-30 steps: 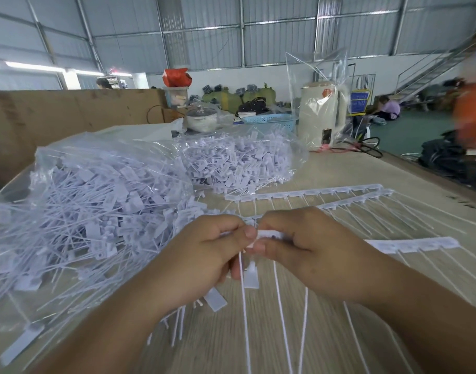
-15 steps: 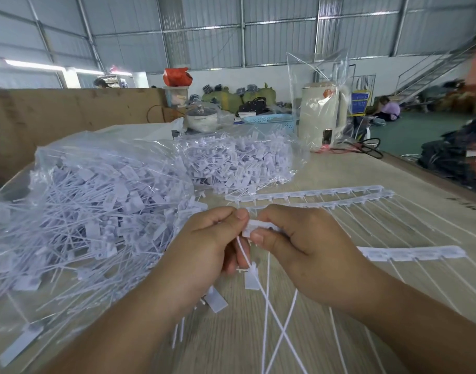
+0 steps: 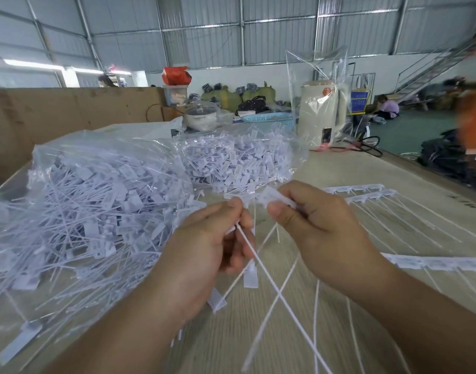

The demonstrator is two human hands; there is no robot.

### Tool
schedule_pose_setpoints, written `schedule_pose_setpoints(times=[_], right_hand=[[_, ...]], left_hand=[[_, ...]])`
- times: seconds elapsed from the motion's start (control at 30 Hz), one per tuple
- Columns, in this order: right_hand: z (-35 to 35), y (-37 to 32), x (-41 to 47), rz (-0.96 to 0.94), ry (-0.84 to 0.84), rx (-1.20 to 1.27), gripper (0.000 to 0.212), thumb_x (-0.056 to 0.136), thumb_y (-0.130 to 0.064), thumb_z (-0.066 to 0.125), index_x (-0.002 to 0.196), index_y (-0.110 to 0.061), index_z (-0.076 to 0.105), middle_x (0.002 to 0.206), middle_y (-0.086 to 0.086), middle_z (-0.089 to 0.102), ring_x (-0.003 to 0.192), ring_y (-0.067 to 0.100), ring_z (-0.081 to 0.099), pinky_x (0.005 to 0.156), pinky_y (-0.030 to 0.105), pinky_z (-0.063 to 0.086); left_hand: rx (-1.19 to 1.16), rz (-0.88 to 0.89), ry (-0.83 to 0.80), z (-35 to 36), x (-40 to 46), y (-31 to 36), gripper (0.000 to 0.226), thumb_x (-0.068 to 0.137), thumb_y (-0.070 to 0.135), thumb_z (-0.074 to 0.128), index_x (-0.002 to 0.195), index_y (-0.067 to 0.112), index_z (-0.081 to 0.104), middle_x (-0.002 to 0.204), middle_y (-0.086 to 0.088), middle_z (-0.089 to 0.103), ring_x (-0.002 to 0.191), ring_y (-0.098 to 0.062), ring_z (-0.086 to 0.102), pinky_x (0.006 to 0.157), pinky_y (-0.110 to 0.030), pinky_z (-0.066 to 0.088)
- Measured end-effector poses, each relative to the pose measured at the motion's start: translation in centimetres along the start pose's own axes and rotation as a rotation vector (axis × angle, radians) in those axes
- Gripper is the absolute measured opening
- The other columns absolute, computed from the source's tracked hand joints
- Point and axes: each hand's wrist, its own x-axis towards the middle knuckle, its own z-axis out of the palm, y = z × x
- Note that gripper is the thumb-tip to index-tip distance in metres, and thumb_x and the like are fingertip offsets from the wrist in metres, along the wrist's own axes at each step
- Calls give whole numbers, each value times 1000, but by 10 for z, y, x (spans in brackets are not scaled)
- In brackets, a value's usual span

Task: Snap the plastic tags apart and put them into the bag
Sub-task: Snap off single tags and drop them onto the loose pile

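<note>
My left hand pinches a single white plastic tag whose long tail slants down to the right. My right hand grips the end of a strip of joined tags, with its tails hanging below the fingers. The two hands sit a small gap apart above the wooden table. A large clear bag full of loose tags lies at the left, right beside my left hand. A second clear bag of tags lies behind it.
More joined tag strips lie on the table to the right, and another strip lies near my right forearm. A cream kettle in clear plastic, a pot and a blue basket stand at the far end. A person in orange is blurred at the right edge.
My hands have pulled apart: the left one came away with one tag, the right one lifted up and right with the strip. The tails now cross below.
</note>
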Motion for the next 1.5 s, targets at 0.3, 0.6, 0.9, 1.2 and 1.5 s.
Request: schedule_pose_setpoints(times=[0.3, 0.6, 0.9, 1.2, 1.5], right_hand=[[3, 2, -7, -8, -361, 62, 22, 93, -36, 51, 86, -17, 59, 64, -1, 49, 57, 13, 45, 56, 38, 40], [6, 1, -9, -33, -369, 13, 32, 91, -42, 54, 118, -29, 41, 87, -3, 64, 77, 17, 63, 71, 47, 51], [6, 2, -9, -70, -316, -184, 34, 91, -52, 53, 118, -33, 47, 82, -12, 56, 75, 4, 56, 64, 30, 48], [-8, -7, -1, -18, -328, -507, 50, 85, -66, 33, 94, -28, 64, 87, -12, 55, 83, 7, 51, 74, 37, 48], [-1, -1, -2, 12, -485, -237, 16, 93, -33, 60, 80, -27, 52, 63, -13, 50, 60, 7, 48, 54, 22, 34]], left_hand=[[209, 56, 6, -13, 4, 3, 50, 86, 53, 46, 77, 8, 66, 53, -11, 61, 41, -17, 45, 41, -22, 36], [450, 43, -145, -17, -1, 5, 21, 80, 51, 59, 87, 34, 68, 57, -2, 65, 46, -13, 50, 45, -19, 38], [437, -44, -203, -28, 5, 6, 21, 93, 31, 58, 78, 20, 69, 61, -8, 69, 41, -12, 48, 43, -19, 36], [395, 28, -116, -36, 9, 8, 33, 98, 13, 46, 83, 23, 74, 59, -11, 66, 40, -16, 46, 41, -19, 35], [426, -17, -186, -34, 7, 8, 22, 81, 37, 54, 88, 30, 73, 62, -9, 68, 45, -14, 50, 44, -18, 37]])
